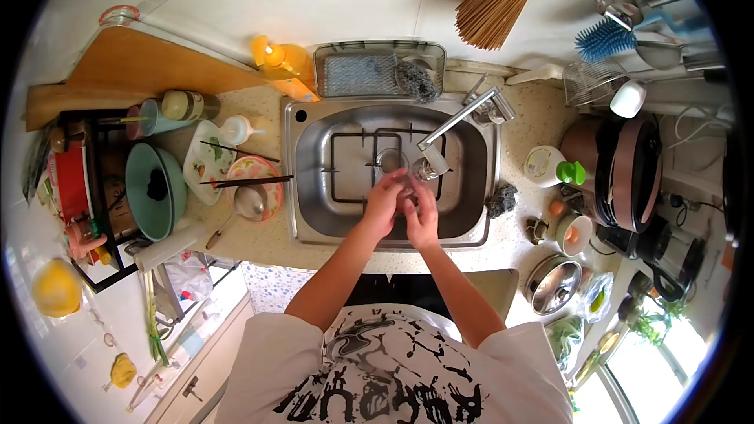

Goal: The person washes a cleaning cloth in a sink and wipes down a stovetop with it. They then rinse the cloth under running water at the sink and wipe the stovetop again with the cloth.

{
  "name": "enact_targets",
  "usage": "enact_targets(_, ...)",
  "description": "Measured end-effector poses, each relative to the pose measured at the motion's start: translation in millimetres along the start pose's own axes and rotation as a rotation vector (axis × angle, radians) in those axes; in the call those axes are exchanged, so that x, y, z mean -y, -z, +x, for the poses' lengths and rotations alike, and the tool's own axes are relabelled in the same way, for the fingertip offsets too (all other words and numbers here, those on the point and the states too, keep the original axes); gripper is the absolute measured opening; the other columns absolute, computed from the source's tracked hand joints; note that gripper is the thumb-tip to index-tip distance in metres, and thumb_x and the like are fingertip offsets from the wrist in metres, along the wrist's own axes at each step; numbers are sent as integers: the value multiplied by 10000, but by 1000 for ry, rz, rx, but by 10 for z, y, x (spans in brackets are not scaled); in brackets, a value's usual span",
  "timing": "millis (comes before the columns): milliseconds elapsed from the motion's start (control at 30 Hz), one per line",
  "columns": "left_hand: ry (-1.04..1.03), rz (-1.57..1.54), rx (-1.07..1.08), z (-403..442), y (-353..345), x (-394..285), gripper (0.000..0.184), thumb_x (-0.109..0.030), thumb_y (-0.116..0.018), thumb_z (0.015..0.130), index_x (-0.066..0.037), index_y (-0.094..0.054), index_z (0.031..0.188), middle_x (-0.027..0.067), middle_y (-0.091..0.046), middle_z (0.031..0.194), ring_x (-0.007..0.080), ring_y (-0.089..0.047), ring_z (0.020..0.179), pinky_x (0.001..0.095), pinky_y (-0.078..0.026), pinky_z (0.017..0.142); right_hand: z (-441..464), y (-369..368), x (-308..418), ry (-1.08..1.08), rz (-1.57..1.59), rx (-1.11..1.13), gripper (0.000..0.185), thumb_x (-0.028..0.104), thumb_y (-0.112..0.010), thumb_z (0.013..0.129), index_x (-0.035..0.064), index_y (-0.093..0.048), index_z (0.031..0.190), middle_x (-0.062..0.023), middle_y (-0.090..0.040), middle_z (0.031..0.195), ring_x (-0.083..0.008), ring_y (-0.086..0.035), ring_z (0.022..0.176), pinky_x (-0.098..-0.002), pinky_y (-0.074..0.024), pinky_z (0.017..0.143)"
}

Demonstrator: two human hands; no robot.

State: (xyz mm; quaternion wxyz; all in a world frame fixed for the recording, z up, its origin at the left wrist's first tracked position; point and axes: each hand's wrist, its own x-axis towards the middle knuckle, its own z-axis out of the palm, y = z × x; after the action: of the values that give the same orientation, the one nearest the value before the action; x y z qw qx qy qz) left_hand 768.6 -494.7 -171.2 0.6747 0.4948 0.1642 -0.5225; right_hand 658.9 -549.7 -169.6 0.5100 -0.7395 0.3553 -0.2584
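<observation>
Both hands meet over the steel sink point(314, 204), just below the faucet point(463, 122). My left hand point(382, 202) is curved inward, its fingertips close to those of my right hand point(422, 212). Between them is something small and clear or wet that I cannot make out; it may be water. Beneath the hands a black wire rack point(334, 169) lies on the sink's bottom, around the drain. Behind the sink stands a glass-like tray point(357, 74) with a steel wool scrubber point(416, 81) at its right end.
Left of the sink are a patterned bowl point(271, 188) with chopsticks and a ladle, a white dish point(206, 177) and a green basin point(169, 212). An orange bottle point(287, 61) stands behind. On the right are a dark scrubber point(502, 200), a cooker point(632, 173) and a lid point(554, 285).
</observation>
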Motion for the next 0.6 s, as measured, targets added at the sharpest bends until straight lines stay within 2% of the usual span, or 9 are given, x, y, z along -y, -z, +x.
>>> enact_targets(33, 21, -85, 48, -110, -58, -54, 308, -220, -528, 1087, -117, -626, 1360, 67, -682, 1160, 167, -672, 1070, 307, -569, 866, 67, -67, 84, 41, 13, 10, 316, 143, -706, 949, 1, -717, 1231, -228, -657, 1396, -418, -636, 1281, -496, -480, 1112)
enact_targets(67, 117, -151, 101, -261, -99, -102, 540, -501, -420, 1130, -81, -563, 1440, 91, -643, 1348, 176, -604, 1253, 340, -499, 1059, 110, -112, 163, 82, 26, 20, 306, 149, -713, 946, 10, -732, 1218, -220, -663, 1403, -413, -630, 1301, -498, -472, 1125)
enact_targets(167, 144, -350, 236, -254, 214, 136, 727, -640, -297, 1110, -48, -532, 1459, 98, -624, 1375, 190, -590, 1275, 372, -456, 1117, 66, -230, 133, 68, 78, 77, 308, 144, -738, 925, 28, -750, 1210, -205, -695, 1378, -394, -628, 1324, -490, -464, 1147)
enact_targets(200, 152, -417, 280, -243, 293, 165, 790, -687, -256, 1103, -37, -522, 1465, 100, -617, 1384, 195, -586, 1282, 383, -442, 1137, 105, -271, 174, 129, 85, 40, 272, 144, -768, 895, 47, -773, 1149, -177, -754, 1241, -397, -673, 1241, -485, -516, 1066)
enact_targets(300, 208, -326, 163, -522, 171, -233, 955, -780, -146, 1057, 6, -531, 1440, 110, -611, 1397, 205, -581, 1300, 383, -421, 1159, 134, -368, 181, 96, 35, 133, 165, 151, -798, 867, 51, -785, 998, -164, -774, 1098, -369, -741, 1060, -448, -583, 885)
enact_targets(400, 207, -222, 158, -448, 320, -187, 945, -832, -157, 1021, -119, -427, 1580, 129, -552, 1532, 303, -491, 1453, 484, -310, 1250, 173, -488, 134, 18, -110, 174, 163, 207, -807, 875, 52, -756, 869, -148, -758, 861, -349, -756, 821, -434, -585, 694)
enact_targets(500, 278, 7, -142, -553, 245, -174, 952, -852, -201, 1006, -174, -280, 1670, 164, -489, 1605, 380, -434, 1499, 557, -223, 1272, 224, -652, -51, -139, -148, 115, 236, 273, -786, 902, 47, -744, 850, -154, -736, 745, -362, -739, 696, -437, -581, 626)
enact_targets(600, 280, 26, -192, -547, 468, 36, 937, -828, -245, 1019, -215, -132, 1719, 171, -419, 1665, 430, -398, 1519, 606, -172, 1270, 266, -742, -265, -161, -187, 106, 282, 250, -747, 943, -6, -719, 827, -173, -715, 684, -353, -723, 603, -420, -570, 605)
